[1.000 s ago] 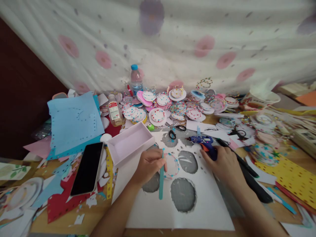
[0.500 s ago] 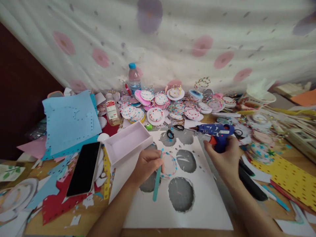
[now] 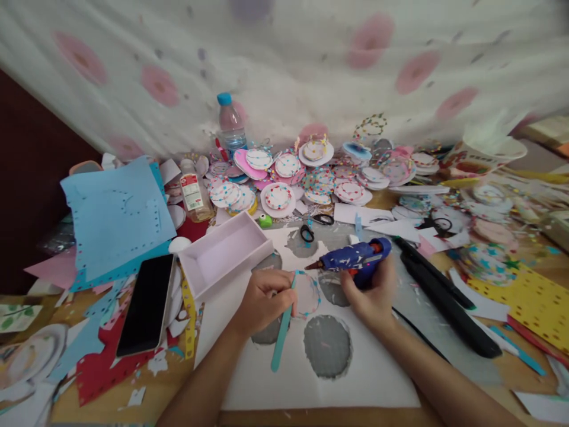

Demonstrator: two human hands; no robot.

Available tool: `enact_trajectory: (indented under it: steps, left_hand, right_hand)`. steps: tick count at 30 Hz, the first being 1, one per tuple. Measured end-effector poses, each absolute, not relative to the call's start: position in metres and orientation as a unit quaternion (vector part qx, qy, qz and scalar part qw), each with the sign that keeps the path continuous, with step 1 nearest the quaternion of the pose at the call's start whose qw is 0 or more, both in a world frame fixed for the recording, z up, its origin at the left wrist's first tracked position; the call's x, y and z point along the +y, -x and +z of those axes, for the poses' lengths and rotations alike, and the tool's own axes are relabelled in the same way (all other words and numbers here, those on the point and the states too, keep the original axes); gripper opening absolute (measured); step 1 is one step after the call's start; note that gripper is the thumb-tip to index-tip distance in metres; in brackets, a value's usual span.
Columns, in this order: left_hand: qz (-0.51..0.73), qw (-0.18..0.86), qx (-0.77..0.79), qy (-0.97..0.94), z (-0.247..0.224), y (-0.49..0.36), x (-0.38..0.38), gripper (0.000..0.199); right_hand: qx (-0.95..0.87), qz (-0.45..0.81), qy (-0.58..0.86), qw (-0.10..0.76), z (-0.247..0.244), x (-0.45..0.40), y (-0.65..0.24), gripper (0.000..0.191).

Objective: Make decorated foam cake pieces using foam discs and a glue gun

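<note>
Glue gun in my right hand, over the far part of a white board with rounded holes cut in it. Its long axis runs nearly crosswise to me: the metal nozzle points left and dips slightly towards me, while the blue body's rear end lies to the right, a little farther off. The handle drops into my palm, my fingers wrapped around it and the thumb lying along the near side by the orange trigger; I cannot tell whether the trigger is pressed. The nozzle tip is near the far edge of a white disc ringed with red and blue beads.

My left hand pinches a teal stick between thumb and fingers at the disc's left side. The stick's long axis runs towards me, with its rounded near end leaning left and its far end beside the disc. Whether those fingers also grip the disc, I cannot tell. A black cord slants past my right wrist, and a long black tool lies to the right of it.
</note>
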State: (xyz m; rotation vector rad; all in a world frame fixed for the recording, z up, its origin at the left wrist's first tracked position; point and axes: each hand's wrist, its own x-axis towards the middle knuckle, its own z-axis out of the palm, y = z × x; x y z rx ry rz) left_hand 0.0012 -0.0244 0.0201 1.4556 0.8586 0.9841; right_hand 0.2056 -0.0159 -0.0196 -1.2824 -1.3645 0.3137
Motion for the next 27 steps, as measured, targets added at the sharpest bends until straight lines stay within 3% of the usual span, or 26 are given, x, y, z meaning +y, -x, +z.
enact_trajectory:
  steps: [27]
  left_hand:
    - [0.406,0.542,0.392,-0.623,0.0212,-0.0027,-0.0242,0.032]
  right_hand:
    - [-0.613,0.132,0.525,0.576,-0.0276,-0.0174,-0.2089,0.031]
